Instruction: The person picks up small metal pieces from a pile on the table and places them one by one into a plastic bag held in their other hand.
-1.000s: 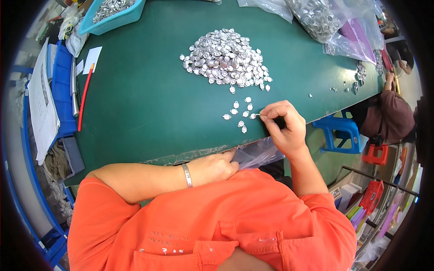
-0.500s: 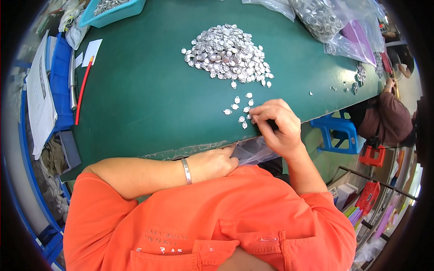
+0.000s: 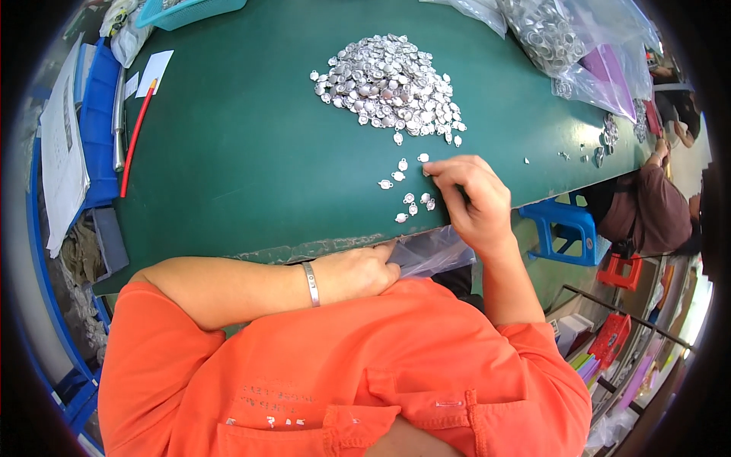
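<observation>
Small silvery metal charms, each a round disc with a tiny loop, lie in a heap point(image 3: 392, 84) on the green tabletop point(image 3: 244, 167). Several loose charms point(image 3: 398, 176) are scattered between the heap and the table's near edge. My right hand point(image 3: 480, 202) pinches with thumb and forefinger at one charm on the table, partly hidden by the fingertips. At the near edge, my left hand point(image 3: 358, 274) is closed on the rim of a clear plastic bag point(image 3: 434, 253), its fingers partly out of sight. The bag hangs just below the edge, under my right hand.
Far left stands a turquoise basket point(image 3: 194, 14); nearer are a red pencil point(image 3: 138, 137), a blue tray point(image 3: 103, 129) and papers point(image 3: 62, 160). Clear bags of metal rings point(image 3: 542, 38) lie far right. Beyond a blue stool point(image 3: 563, 228) sits another person point(image 3: 659, 198).
My right hand has moved away from the near edge to a charm farther up. Another loose charm now lies close to the edge. My left hand stays at the bag.
</observation>
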Demonstrator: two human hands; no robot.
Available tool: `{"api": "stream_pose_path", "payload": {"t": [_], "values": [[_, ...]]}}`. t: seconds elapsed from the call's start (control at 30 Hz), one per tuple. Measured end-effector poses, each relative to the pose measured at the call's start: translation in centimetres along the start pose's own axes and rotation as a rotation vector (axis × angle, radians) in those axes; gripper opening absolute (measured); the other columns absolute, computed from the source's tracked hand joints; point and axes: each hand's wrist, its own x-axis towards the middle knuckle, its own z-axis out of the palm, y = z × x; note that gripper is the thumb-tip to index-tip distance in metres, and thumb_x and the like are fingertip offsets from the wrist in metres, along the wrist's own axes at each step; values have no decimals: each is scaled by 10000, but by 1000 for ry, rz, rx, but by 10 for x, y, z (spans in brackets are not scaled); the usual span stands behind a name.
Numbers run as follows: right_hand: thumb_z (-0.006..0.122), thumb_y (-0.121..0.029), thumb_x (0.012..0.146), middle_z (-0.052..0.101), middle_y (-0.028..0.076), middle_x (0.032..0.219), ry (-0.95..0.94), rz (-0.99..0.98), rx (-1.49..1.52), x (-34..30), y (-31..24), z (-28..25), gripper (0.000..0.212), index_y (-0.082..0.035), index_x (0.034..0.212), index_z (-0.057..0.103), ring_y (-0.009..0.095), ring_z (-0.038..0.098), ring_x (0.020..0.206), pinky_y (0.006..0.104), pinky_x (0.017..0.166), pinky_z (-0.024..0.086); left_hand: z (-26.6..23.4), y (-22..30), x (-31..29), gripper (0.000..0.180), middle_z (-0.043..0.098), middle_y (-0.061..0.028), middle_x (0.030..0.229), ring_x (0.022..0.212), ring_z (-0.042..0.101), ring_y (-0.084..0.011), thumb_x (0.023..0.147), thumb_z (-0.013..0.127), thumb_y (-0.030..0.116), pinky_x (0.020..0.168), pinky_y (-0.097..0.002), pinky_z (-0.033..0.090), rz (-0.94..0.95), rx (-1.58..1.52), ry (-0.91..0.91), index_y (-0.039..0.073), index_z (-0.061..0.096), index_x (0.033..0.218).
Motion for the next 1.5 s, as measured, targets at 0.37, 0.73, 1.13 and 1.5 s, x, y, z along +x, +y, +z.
{"api": "stream_pose_path", "payload": {"t": [0.37,0.73,1.13,1.5], "values": [[694,78,732,669,87,806,-22,72,50,8,3,2,172,-31,818,593,261,622,726,331,666,501,5,-2,0,182,427,-402,1300,1100,551,-464,810,540,123,914,-431,490,34,23,25,-56,570,830],[710,71,699,643,62,810,84,98,-81,15,8,14,226,-45,859,600,262,608,730,353,669,497,4,0,1,205,433,-392,1311,1084,565,-465,835,531,136,913,-437,497,-2,0,54,-64,567,864],[691,56,768,683,98,908,62,360,-36,0,-3,-3,185,-25,909,604,266,649,854,351,765,524,5,-3,1,195,430,-423,1299,1135,546,-482,806,550,134,937,-433,494,57,116,30,-52,578,858],[670,120,785,668,62,854,151,576,488,-9,-8,-2,196,-25,856,558,123,627,811,252,706,513,9,-5,0,201,472,-410,1260,1104,568,-464,779,566,142,894,-422,516,88,136,75,-52,592,824]]}}
